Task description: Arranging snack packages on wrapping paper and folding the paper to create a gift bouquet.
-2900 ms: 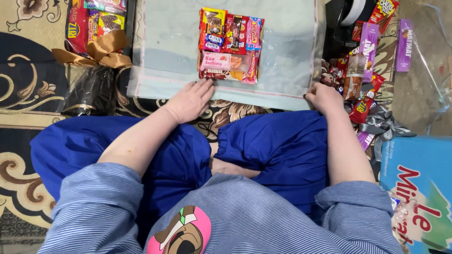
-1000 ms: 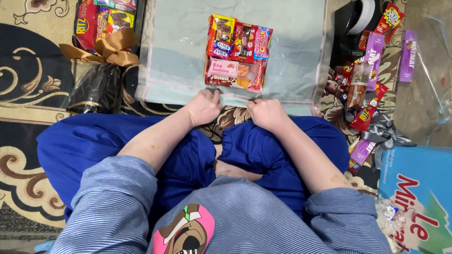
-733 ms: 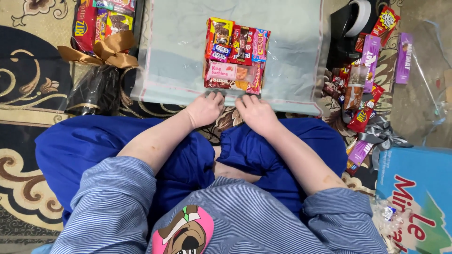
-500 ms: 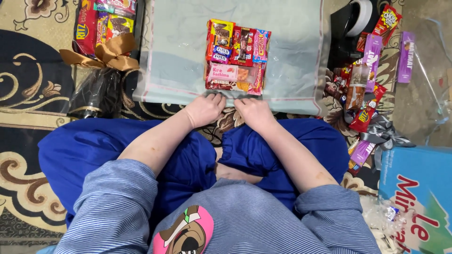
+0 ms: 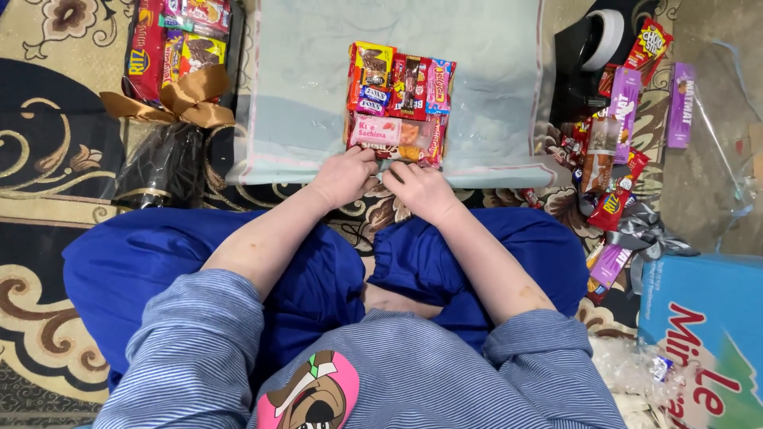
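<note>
Looking down, I see my left hand (image 5: 343,176) and right hand (image 5: 421,191) side by side at the near edge of a clear cellophane sheet (image 5: 493,87) spread on the patterned carpet (image 5: 48,159). Both hands are curled, knuckles up, fingertips pressing on or pinching the sheet's near edge; I cannot tell whether either grips the film or only rests on it.

Just beyond my fingertips, touching or nearly touching them, sits a snack bundle (image 5: 400,99): colourful candy and biscuit packets packed tightly into a rough rectangle. It lies flat near the middle of the sheet. Its long axis runs away from me, and the upright packets in the far row point the same way, while a pink wafer pack (image 5: 375,131) lies crosswise along the near row.

As for progress, I judge the packets are already gathered and arranged, and the sheet lies flat and open, so the wrapping itself looks barely begun: no side is folded up and no ribbon is on.

Off to my left, well apart, a finished-looking wrapped bundle with a gold bow (image 5: 187,95) lies on the carpet. To my right, loose snack packets (image 5: 612,159) are heaped, with a roll of tape (image 5: 604,36) beyond them and a blue box (image 5: 703,342) near my right knee.
</note>
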